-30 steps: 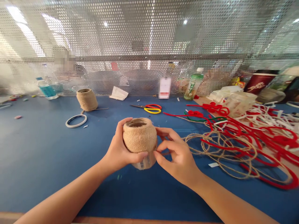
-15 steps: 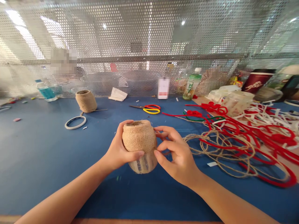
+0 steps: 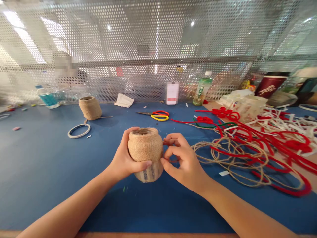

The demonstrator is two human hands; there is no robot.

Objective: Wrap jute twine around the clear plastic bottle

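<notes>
A glass jar (image 3: pixel 148 173), its upper part wrapped in rows of jute twine (image 3: pixel 145 145), is held slightly tilted above the blue table. My left hand (image 3: pixel 125 160) grips it from the left, thumb across the front at the lower edge of the wrapping. Clear glass with strips of whitish tape shows below the twine. My right hand (image 3: pixel 184 162) is at the jar's right side, thumb and fingertips pinched on the twine near the wrapping's lower edge. Loose loops of the twine (image 3: pixel 230 155) lie to the right; the strand between the fingers is mostly hidden.
Scissors (image 3: pixel 159 115) lie beyond the jar. A second twine-wrapped jar (image 3: pixel 90 108) and a tape roll (image 3: pixel 79 131) are at left. Red cord (image 3: pixel 279 145) and white scraps cover the right side. Bottles (image 3: pixel 202 88) and a dark red cup (image 3: pixel 271 86) stand near the perforated metal screen (image 3: pixel 138 39).
The jar and both hands have shifted slightly left in view, along with the whole scene. My right hand's fingers have moved slightly against the jar's side; the grip of my left hand is the same.
</notes>
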